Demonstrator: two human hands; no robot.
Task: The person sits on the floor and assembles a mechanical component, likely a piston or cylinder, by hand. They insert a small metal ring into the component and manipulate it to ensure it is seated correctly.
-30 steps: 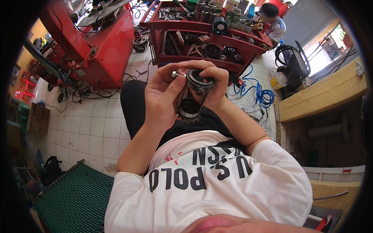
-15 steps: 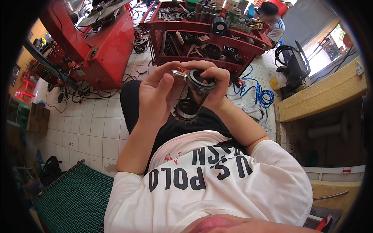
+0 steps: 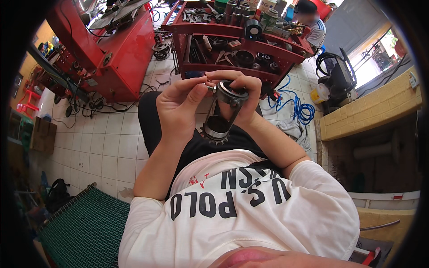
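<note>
the metal connecting rod (image 3: 222,114) is held up in front of the person's chest, above the lap, its ringed upper end between both hands and its lower end, a ring seated on a toothed gear (image 3: 214,134), hanging toward the black trousers. the right hand (image 3: 246,100) has its grip closed around the upper ring from the far side, fingers curled over the top and thumb behind. the left hand (image 3: 178,107) pinches a small pin (image 3: 210,88) at the side of that ring with thumb and forefinger, the other fingers loosely folded. judging from this, the work is fitting or turning that small piece at the ring's edge; it would go best with the right hand keeping the rod steady and upright while the left keeps the pin square to the hole, since a tilted pin could bind or slip from the fingertips onto the tiled floor (image 3: 111,147). the hanging gear end adds weight below, so resting it on the thigh might steady things. beyond the hands stands a red tool cart (image 3: 241,33): its top tray holds cans, cylinders, wrenches and a dark roll, and the shelf below carries round dark housings, rings and long tools, too crowded to tell each one. to the left a red machine cabinet (image 3: 120,53) has cables running down to the floor. a blue hose (image 3: 297,109) lies coiled on the tiles at right, near a small yellow container (image 3: 316,95) whose contents cannot be seen. another person (image 3: 313,22) sits behind the cart.
</note>
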